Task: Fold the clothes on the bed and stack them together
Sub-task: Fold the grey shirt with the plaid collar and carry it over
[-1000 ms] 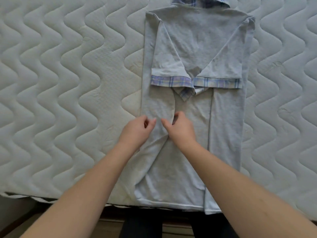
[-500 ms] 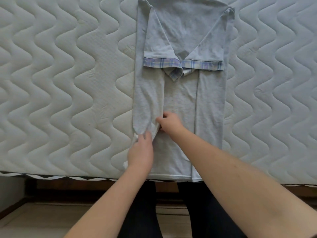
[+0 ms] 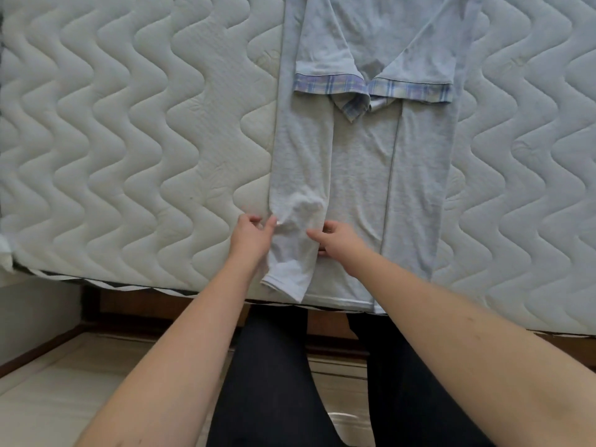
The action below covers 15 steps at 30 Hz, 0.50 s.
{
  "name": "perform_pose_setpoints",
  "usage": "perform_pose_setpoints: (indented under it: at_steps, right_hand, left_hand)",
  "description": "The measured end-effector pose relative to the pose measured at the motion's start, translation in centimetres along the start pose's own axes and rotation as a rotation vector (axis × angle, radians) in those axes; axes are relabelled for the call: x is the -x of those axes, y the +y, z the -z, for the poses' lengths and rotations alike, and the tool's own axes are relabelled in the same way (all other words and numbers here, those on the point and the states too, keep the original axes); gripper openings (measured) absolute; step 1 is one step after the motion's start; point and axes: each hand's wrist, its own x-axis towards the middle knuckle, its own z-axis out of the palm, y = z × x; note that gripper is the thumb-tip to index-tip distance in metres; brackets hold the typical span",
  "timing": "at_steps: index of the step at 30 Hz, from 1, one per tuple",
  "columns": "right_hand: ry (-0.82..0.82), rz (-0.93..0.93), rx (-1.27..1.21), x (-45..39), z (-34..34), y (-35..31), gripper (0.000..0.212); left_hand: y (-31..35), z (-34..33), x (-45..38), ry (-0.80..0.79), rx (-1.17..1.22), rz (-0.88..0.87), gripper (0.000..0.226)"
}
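A white quilted mattress [image 3: 129, 140] with a wavy stitch pattern fills the upper view. Below its edge lie a dark wooden bed frame [image 3: 135, 301] and a pale wooden floor [image 3: 48, 398].

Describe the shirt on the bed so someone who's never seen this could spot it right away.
On the white wavy-quilted mattress, look right of centre at the near edge. The pale grey shirt lies lengthwise, sides and sleeves folded in. Its blue plaid sleeve cuffs mark it out.

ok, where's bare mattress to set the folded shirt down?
Widest bare patch: mattress left of the shirt. A narrower strip lies right of it. Crowded at the near edge, where the left hand and right hand work the hem.
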Motion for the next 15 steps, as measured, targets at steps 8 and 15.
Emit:
perform_pose_setpoints:
  at_steps: [8, 15]
  right_hand:
    - [0.021, -0.087, -0.093, 1.2, -2.1, 2.4, 0.021]
    - [-0.054, -0.108, -0.227, 1.9, -1.6, 1.1, 0.012]
  left_hand:
    - [-4.2, 0.9, 3.0, -0.408, 0.179, -0.139, 0.09]
    - [-8.4, -0.3, 7.2, -0.256, -0.087, -0.293, 0.093]
